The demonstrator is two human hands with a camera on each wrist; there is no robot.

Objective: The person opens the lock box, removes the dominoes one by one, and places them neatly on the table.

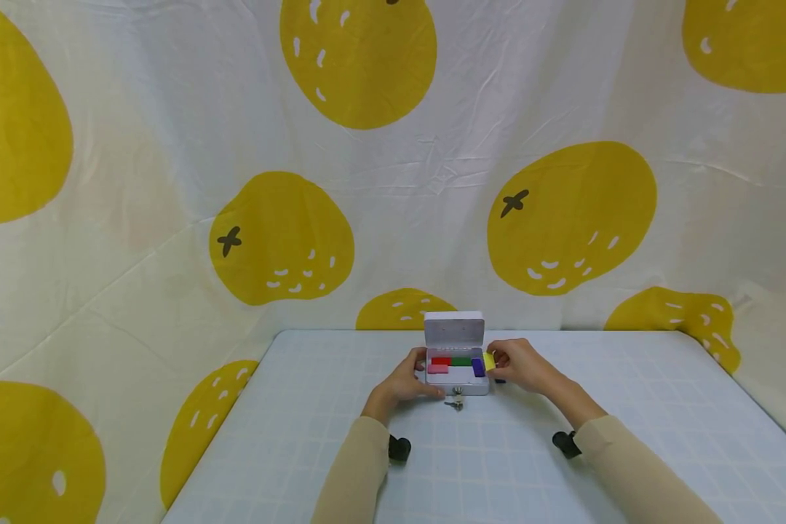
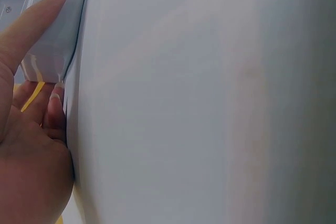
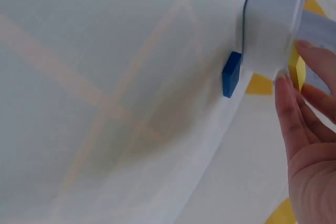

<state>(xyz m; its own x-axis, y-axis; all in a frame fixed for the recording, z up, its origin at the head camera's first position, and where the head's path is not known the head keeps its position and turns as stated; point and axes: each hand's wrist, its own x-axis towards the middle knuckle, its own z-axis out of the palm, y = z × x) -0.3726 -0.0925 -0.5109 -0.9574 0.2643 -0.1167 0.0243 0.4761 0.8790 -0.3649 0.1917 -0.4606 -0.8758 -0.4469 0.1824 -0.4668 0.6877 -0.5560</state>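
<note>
A small white metal cash box (image 1: 475, 390) stands on the table with its lid (image 1: 455, 333) up. My left hand (image 1: 402, 380) grips its left side, thumb along the front wall and fingers at the side. At the right wall, my right hand (image 1: 522, 364) pinches a yellow block (image 3: 297, 69) between thumb and fingers, level with the rim. Inside the box lie a red block (image 1: 441, 361), a green block (image 1: 461, 362), a pink block (image 1: 438, 369) and a dark purple-blue block (image 1: 478, 367). A blue block (image 3: 231, 74) lies on the table just outside the right wall.
Keys (image 1: 456, 405) hang at the lock on the box's front. The table (image 1: 288, 437) has a pale checked cover. Behind it hangs a white cloth (image 1: 426, 218) with large yellow fruit prints. Black wrist cameras sit by both sleeves.
</note>
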